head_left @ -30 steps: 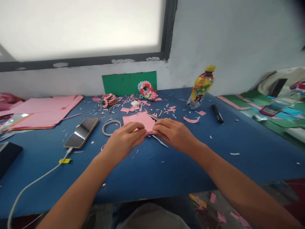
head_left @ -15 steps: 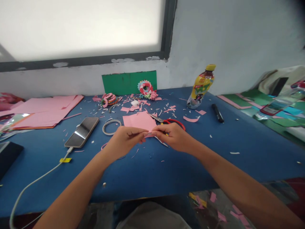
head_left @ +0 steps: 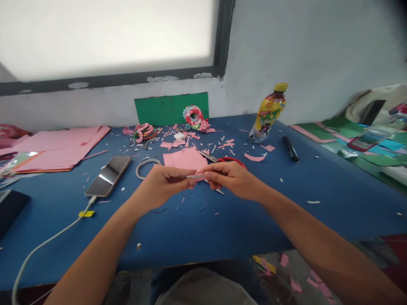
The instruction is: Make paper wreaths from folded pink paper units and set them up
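Between my two hands is a small folded strip of pink paper point(head_left: 199, 176) with a pale edge facing me. My left hand point(head_left: 167, 183) pinches its left end, thumb below and fingers above. The other end is pinched by my right hand point(head_left: 229, 178). Just behind them a pink paper sheet point(head_left: 184, 159) lies flat on the blue table point(head_left: 190, 237). Scissors with red handles point(head_left: 211, 157) rest at the sheet's right side, partly covered by my right hand. A roll of tape point(head_left: 141, 168) lies beyond my left hand, which hides part of it.
A phone point(head_left: 108, 176) with a white cable lies on the left, near stacked pink sheets point(head_left: 60, 146). Paper scraps and ring-shaped paper crafts point(head_left: 193, 116) sit at the back by a green board point(head_left: 168, 108). Rightward are a yellow-labelled bottle point(head_left: 269, 113) and a black marker point(head_left: 290, 148).
My hands have turned the folded paper so its pale edge shows more, and my right-hand fingers have shifted along it. The view has moved very slightly.
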A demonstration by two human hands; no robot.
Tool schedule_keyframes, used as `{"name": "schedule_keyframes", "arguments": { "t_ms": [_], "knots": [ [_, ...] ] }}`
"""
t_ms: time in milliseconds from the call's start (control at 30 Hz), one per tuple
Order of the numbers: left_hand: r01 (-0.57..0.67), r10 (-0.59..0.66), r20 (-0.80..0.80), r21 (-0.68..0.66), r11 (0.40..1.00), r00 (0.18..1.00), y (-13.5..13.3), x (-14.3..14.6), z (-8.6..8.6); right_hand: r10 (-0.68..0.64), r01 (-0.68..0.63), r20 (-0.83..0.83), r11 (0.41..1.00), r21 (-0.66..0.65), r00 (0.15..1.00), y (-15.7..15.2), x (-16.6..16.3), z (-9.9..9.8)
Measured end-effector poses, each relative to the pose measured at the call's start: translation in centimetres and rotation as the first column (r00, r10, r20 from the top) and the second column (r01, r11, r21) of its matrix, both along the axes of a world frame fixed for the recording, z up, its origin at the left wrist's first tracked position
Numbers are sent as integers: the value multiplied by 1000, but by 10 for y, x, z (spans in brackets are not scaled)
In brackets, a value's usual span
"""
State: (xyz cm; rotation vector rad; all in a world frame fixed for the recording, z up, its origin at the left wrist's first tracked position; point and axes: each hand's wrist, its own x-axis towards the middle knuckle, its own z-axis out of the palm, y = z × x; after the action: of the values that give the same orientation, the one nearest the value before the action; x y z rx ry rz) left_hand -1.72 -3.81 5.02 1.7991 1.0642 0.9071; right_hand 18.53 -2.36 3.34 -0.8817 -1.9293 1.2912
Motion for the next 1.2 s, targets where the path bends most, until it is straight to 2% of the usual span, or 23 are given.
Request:
{"name": "schedule_keyframes", "arguments": {
  "t_ms": [167,267,367,467,633,733,900,1100,1200],
  "knots": [
    [-55,62,-34,188,981,997,-3,4,2,4,-4,-15,999,-37,1000,-1,2,3],
    [-49,49,5,228,972,999,-4,5,3,19,-20,-26,999,-48,999,-2,2,7],
    [-67,57,66,156,985,996,-6,5,4,38,-40,-40,998,-45,998,-4,2,9],
    [-82,79,137,10,997,987,-6,6,3,18,-19,-75,1000,-22,997,-5,-1,8],
    [-120,152,242,-145,982,958,-4,8,1,-25,24,-129,1000,-8,991,-4,-4,3],
    [-147,180,252,-142,979,951,-2,8,0,-22,20,-128,1000,-14,991,-3,-4,1],
    [-230,234,188,-42,972,954,-3,10,1,-15,13,-97,1000,-26,995,-2,-3,1],
    [-297,308,201,-85,951,930,-4,13,0,34,-45,-119,995,-86,992,1,-2,-6],
    [-287,307,245,-113,951,920,-2,14,-5,31,-42,-110,995,-96,993,4,-3,-9]
  ]
}}
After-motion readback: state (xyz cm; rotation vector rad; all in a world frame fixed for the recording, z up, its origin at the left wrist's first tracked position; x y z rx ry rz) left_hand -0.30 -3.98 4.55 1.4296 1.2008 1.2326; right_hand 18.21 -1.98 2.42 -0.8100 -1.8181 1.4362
